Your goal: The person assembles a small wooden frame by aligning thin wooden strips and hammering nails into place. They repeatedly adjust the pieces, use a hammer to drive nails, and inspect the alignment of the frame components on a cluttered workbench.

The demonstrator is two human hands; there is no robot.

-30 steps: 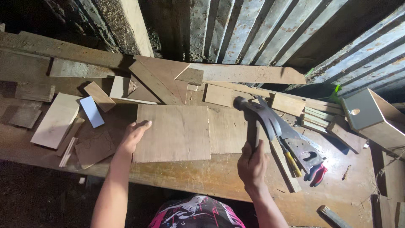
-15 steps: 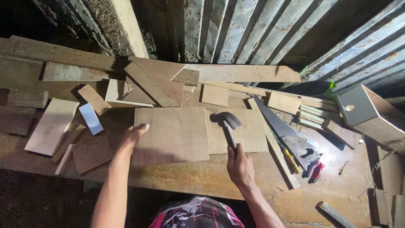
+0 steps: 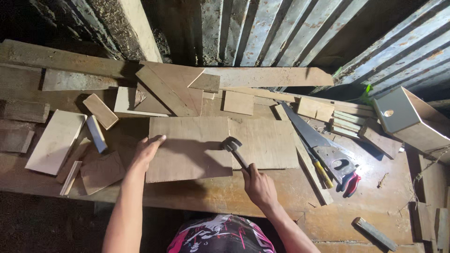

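Observation:
My right hand point(image 3: 258, 186) grips the handle of a claw hammer point(image 3: 233, 148). The hammer's dark head rests on the seam where two flat plywood boards meet. My left hand point(image 3: 147, 151) lies flat on the left edge of the left plywood board point(image 3: 187, 150), pressing it onto the wooden workbench point(image 3: 375, 201). The right plywood board point(image 3: 265, 140) lies beside the left one, touching it.
A handsaw point(image 3: 315, 139) lies to the right of the boards, with a yellow-handled tool point(image 3: 323, 173) and red-handled pliers point(image 3: 351, 183) near it. Several wood offcuts point(image 3: 55, 140) are scattered at the left and back. A wooden box point(image 3: 407, 117) stands at the right. Corrugated metal sheets point(image 3: 262, 33) form the back wall.
My right hand has swung the hammer from over the saw leftward and down onto the seam between the boards. My left hand has stayed on the left board.

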